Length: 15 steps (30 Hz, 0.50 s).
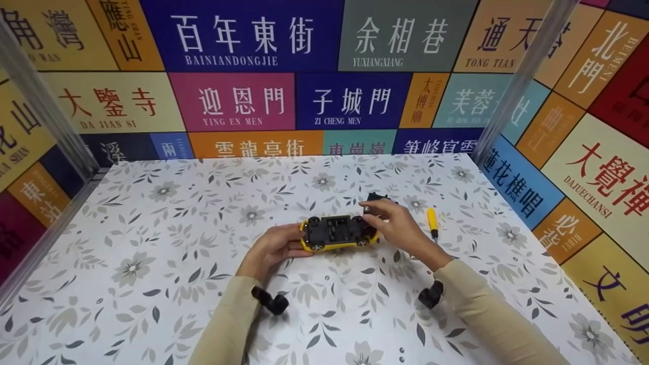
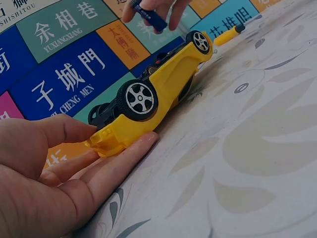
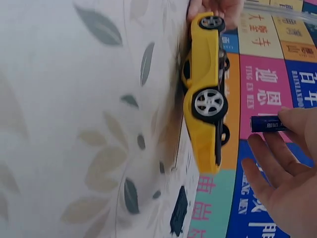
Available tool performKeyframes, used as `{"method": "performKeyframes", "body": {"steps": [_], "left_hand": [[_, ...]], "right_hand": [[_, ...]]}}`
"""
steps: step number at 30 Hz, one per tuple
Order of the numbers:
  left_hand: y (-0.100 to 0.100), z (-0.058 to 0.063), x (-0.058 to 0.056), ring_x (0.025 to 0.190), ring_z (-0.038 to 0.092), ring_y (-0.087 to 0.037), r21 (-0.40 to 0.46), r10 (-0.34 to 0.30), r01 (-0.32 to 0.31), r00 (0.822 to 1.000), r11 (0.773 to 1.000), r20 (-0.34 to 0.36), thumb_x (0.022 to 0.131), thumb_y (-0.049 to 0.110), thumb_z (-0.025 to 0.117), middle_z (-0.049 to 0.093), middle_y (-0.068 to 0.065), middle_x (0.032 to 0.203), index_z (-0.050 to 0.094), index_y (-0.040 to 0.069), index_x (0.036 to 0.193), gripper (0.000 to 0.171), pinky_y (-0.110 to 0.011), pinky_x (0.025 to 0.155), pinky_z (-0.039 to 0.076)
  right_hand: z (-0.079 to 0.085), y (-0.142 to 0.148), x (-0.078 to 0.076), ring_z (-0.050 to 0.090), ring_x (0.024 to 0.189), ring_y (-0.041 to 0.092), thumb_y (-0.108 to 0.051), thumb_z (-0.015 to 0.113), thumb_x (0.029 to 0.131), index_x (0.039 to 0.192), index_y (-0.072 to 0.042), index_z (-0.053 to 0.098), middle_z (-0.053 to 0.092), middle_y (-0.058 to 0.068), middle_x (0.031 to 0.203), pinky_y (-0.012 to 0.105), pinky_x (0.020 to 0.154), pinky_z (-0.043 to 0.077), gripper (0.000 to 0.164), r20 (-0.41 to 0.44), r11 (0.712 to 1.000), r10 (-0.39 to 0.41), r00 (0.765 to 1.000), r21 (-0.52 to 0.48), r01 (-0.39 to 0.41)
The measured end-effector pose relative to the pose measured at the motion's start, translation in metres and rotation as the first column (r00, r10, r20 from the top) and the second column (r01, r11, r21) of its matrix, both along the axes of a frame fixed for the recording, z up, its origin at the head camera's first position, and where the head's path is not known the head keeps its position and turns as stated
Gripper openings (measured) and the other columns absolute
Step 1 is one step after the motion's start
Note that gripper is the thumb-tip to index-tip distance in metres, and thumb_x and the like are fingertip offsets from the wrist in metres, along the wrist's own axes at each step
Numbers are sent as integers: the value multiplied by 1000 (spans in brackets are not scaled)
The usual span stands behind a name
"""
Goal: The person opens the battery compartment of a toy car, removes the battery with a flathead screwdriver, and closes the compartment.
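At the flowered bench (image 1: 167,215), one yellow car (image 1: 339,234) upturned

Its four wheels face up. The left hand (image 1: 276,245) grips one end; the right hand (image 1: 398,223) pinches one blue battery (image 3: 267,123) above the other. Beyond the right hand lies one black piece (image 1: 377,196) (too small to make out), and, farther right, one screwdriver (image 1: 432,220).

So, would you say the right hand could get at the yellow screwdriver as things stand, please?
Probably yes: the yellow screwdriver lies close to the right of the right hand, with nothing seen covering it, though the blue battery in that hand's grip would likely need putting down first.
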<state>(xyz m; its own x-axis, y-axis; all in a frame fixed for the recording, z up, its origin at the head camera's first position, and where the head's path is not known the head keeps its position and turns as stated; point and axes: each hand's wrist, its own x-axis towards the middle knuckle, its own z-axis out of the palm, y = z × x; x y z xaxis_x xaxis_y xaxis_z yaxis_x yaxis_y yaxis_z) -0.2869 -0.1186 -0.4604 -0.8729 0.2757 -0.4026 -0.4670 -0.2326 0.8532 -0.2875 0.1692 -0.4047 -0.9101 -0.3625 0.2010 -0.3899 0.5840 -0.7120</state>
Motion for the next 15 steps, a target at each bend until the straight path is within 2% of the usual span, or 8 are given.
{"method": "performKeyframes", "body": {"steps": [7, 9, 13, 15], "left_hand": [[0, 1, -1, 91, 76, -30, 5, 24, -24, 1000, 1000, 16, 93, 0, 56, 71, -25, 117, 52, -2, 141, 48, -44, 87, 63], [0, 1, -1, 91, 76, -30, 5, 24, -24, 1000, 1000, 13, 93, -1, 55, 71, -25, 116, 51, -2, 142, 49, -44, 87, 63], [0, 0, 0, 88, 76, -29, 17, 15, -15, 1000, 1000, 3, 94, -3, 53, 73, -24, 112, 48, -4, 144, 50, -43, 85, 63], [-1, 0, 1, 87, 76, -28, 26, 7, -7, 1000, 1000, -9, 94, -3, 52, 73, -24, 110, 46, -5, 145, 51, -43, 84, 63]], "right_hand": [[-1, 21, -13, 68, 104, 31, -21, 60, 101, 141, -6, 56, 65, 19, 118, 44, 89, 58, 43, 87, 993, -47, 995, -108, 56], [-1, 27, -17, 69, 101, 27, -22, 61, 100, 140, -3, 54, 65, 20, 119, 44, 88, 59, 45, 133, 985, -70, 989, -149, 90], [1, 39, -25, 69, 93, 9, -25, 64, 99, 135, 0, 52, 65, 20, 123, 40, 88, 61, 46, 198, 970, -127, 972, -179, 163], [2, 45, -29, 68, 89, 8, -25, 65, 98, 132, 1, 53, 66, 19, 120, 38, 87, 61, 44, 207, 962, -150, 967, -194, 190]]}}
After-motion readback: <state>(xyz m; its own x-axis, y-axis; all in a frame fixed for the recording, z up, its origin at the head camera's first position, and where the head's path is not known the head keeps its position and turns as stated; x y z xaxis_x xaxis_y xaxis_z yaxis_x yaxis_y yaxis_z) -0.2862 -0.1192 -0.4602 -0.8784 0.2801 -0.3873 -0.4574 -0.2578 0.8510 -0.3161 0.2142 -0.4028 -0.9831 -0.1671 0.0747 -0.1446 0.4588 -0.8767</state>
